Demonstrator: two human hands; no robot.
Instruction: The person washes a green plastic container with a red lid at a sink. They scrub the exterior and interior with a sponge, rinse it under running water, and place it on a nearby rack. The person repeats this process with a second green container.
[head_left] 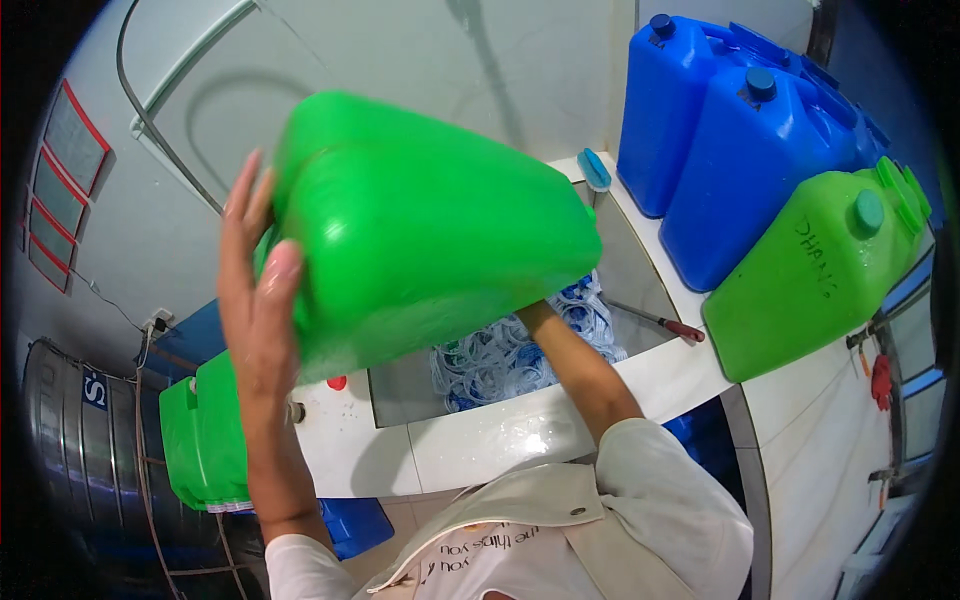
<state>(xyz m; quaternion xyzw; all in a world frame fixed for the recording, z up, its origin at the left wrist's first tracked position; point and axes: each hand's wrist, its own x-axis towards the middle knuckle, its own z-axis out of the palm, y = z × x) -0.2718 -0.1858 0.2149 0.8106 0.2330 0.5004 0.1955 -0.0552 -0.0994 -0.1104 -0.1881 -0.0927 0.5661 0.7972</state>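
Big green jerrycan (430, 230) is held up in the air, above the basin (640, 270) set in the white tabletop (520, 435), close to the head cam. Long axis runs approx left–right, tilted: left end higher and nearer the cam, right end dipping toward the basin.

Left hand (255, 300) is open and flat, fingers spread, palm pressed on the can's left end; thumb on the front face. Right hand is hidden behind/under the can; only the forearm (580, 370) shows, going up beneath the lower right edge, so its grip can't be told, prob. supporting from below. Both arms reach the can; left is the one in plain view.

Can: smooth, glossy moulded plastic, rounded corners, slightly see-through near the bottom edge. Wet shine on the tabletop rim.

In the basin: heap of white-and-blue plastic rings/seals (510, 360). Red-handled tool (660, 322) lies on the basin's right edge. On the tabletop to the right: two blue jerrycans (730, 140) w/ blue caps, touching, and another green jerrycan (810, 275) leaning on them. Blue brush (594, 168) at the back corner. More green cans (205, 440) stand lower left, beside a steel tank (80, 470).
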